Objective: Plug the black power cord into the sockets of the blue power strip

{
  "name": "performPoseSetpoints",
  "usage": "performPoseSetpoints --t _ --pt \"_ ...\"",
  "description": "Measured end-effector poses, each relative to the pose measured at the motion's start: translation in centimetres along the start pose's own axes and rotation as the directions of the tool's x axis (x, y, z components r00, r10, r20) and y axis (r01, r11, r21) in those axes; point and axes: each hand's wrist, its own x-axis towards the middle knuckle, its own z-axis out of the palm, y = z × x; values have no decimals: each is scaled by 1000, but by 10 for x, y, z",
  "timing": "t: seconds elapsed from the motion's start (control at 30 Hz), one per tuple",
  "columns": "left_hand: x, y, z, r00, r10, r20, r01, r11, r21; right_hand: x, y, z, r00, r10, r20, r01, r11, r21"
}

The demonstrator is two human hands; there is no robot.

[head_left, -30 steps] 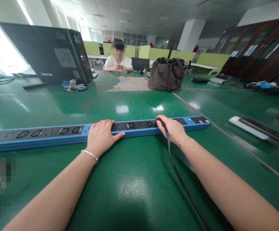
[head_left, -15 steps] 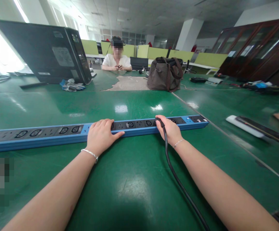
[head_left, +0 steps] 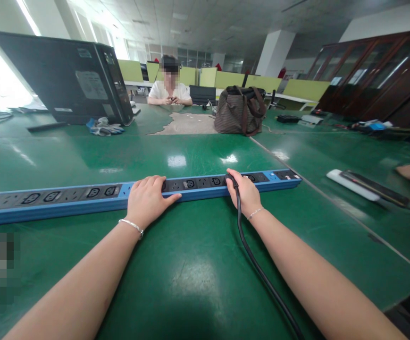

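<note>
The left hand (head_left: 147, 198), thumb spread, rests over the power strip (head_left: 66, 200), which spans the bench (head_left: 176, 245) from its left side. The right hand (head_left: 245, 191) closes around the black plug (head_left: 230, 180) at the strip. Bare bench lies in front; a bag (head_left: 240, 111) stands beyond.

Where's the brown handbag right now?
In the head view, the brown handbag stands on the far side of the green table, just right of the bare grey patch.
</note>
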Motion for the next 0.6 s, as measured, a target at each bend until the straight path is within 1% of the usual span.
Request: performPoseSetpoints --t 0.2,0.37,0.43,0.6 --pt "1 0 1 1000 3 7 -3 1000 -9 1 3 7 997 11 -76 -5 996 86" --pt "0 0 1 1000 10 -4 -10 1000 -6 1 4 13 994 37 -103 -40 999 -25" --pt "0 0 1 1000 14 -4 -14 1000 -5 2 4 12 996 60 -73 -63 997 -52" --pt "0 2 -1 1000 11 3 -11 1000 14 8 2 5 992 114 55 -110 992 -69"
